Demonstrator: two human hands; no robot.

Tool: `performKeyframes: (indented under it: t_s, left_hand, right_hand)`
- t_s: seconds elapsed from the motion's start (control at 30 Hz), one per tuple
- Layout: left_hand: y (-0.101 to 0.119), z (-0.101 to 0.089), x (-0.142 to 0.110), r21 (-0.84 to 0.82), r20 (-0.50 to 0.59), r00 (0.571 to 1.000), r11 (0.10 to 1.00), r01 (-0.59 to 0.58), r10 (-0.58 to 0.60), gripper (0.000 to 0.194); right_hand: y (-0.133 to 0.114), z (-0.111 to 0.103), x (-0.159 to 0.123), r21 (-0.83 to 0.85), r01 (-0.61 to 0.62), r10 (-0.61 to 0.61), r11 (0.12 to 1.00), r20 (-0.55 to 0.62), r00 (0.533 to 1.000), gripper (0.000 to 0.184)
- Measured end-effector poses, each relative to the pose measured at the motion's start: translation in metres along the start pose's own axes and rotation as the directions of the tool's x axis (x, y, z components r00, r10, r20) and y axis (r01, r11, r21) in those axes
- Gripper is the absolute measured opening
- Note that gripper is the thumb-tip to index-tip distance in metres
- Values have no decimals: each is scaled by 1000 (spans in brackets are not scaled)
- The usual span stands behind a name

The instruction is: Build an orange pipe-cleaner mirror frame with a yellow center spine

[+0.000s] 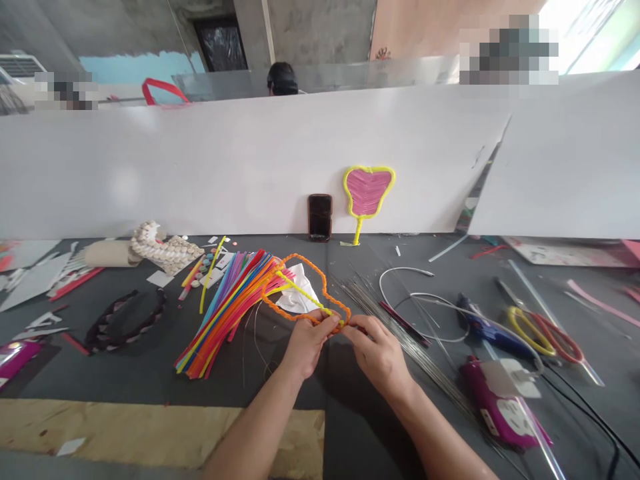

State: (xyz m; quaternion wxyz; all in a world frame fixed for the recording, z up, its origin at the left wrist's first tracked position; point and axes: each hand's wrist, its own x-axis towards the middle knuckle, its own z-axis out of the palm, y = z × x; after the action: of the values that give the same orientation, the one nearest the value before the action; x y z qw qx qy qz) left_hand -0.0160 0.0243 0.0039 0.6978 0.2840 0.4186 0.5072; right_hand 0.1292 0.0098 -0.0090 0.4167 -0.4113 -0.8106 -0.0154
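Observation:
My left hand (307, 343) is closed, thumb and fingers pinching the lower edge of an orange twisted pipe-cleaner loop (324, 280). Close beside it, my right hand (380, 350) is closed too, its fingertips at the loop's near right corner. A yellow twisted pipe cleaner (303, 288) runs across the inside of the loop to my left thumb. The exact join between the two colours is partly hidden by my fingers. Left of the loop lies a bundle of colourful pipe cleaners (227, 313), and a crumpled white piece (299, 293) shows behind it.
A yellow-edged pink shape on a stem (369, 193) and a phone (320, 218) stand against the white partition (225, 167). To the right lie thin wires (400, 333), a glue gun (493, 327), scissors (545, 330) and a magenta power socket (505, 403). A dark braided headband (127, 323) lies left.

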Motion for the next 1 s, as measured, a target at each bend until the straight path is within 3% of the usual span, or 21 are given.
performKeyframes:
  t_s: [0.3,0.83,1.0]
  left_hand:
    - [1,-6,1,150,32,998,987,-53,48,17]
    - [3,-2,1,-16,-98,995,1000,-4,3,14]
    - [1,-10,4,-35,-114,993,999,8,-12,23]
  right_hand:
    - [4,0,-1,101,-10,11,995,-5,1000,20]
    - [1,2,0,110,64,-73,992,79,994,24]
    - [1,0,3,166,-27,21,986,38,999,17]
